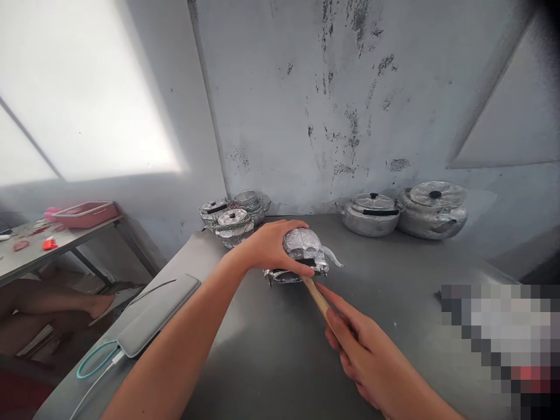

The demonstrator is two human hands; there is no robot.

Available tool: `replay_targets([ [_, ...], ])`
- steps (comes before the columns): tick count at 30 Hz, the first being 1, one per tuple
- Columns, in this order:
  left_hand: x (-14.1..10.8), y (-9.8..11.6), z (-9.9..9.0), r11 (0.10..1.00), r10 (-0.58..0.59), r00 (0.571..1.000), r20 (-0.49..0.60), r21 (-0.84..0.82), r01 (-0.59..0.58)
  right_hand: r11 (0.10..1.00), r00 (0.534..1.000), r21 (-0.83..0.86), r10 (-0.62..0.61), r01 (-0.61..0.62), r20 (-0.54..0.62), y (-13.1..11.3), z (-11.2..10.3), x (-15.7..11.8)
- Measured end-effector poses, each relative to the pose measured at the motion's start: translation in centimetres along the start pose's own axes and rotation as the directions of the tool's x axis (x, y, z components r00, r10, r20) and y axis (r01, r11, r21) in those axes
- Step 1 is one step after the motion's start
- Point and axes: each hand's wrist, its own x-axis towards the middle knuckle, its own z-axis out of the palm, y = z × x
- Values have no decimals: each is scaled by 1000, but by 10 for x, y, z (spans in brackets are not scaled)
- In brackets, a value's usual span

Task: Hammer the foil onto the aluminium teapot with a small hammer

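1. Left hand point(269, 248) fingers were curled down over the small kettle point(301, 254), pinning it on its side, likely to steady it.
2. Right hand point(367, 356) fingers were closed around a wooden stick point(317, 297), its tip at the kettle's black handle.
3. Kettle: shiny embossed aluminium, thin spout pointing right, mid-table point(262, 350).
4. Far left: stacked kettles point(234, 219). Far right: two lidded pots point(405, 213).
5. Near left: phone point(157, 315) on cable.

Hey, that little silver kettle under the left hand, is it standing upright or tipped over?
Tipped. The small kettle lies on its side on the metal table, spout pointing right, pressed down by the left hand.
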Motion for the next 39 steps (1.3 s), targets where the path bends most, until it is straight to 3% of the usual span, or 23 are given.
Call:
replay_targets([
  [4, 1, -11, 1, 997, -69, 996, -55, 18, 70, 968, 994, -230, -106, 99, -16, 2, -9, 3],
  [7, 2, -21, -1, 990, -137, 986, -98, 32, 141, 837, 969, -503, -245, 216, 8, 2, -24, 10],
  [10, 1, -29, -7, 975, -218, 965, -145, 12, 222, 698, 932, -648, -360, 304, 48, 0, -41, 16],
  [14, 1, -35, -16, 917, -400, 865, -304, -123, 380, 602, 889, -708, -450, 368, 80, -5, -59, 18],
  [16, 2, -38, -19, 880, -468, 826, -315, -249, 404, 579, 871, -718, -484, 387, 80, -7, -63, 16],
  [18, 4, -39, -19, 844, -498, 831, -246, -356, 401, 599, 847, -690, -531, 407, 38, -8, -63, 12],
  [20, 4, -39, -17, 759, -512, 852, -108, -521, 390, 678, 831, -608, -553, 412, -54, -10, -61, 8],
  [23, 5, -33, -9, 459, -479, 865, 149, -797, 392, 818, 853, -428, -492, 384, -176, -14, -55, 2],
  [25, 5, -26, -3, 310, -432, 865, 254, -859, 407, 872, 872, -328, -442, 363, -211, -17, -51, -2],
  [30, 6, -12, 11, 176, -352, 859, 371, -876, 450, 891, 874, -192, -445, 411, -196, -24, -42, -9],
  [35, 7, -13, 17, 175, -344, 857, 383, -871, 460, 877, 861, -179, -476, 447, -179, -27, -40, -11],
  [37, 7, -14, 17, 262, -366, 864, 346, -852, 452, 872, 860, -176, -483, 457, -163, -28, -40, -11],
  [39, 7, -13, 17, 428, -382, 886, 262, -800, 421, 873, 864, -175, -480, 454, -154, -28, -40, -12],
])
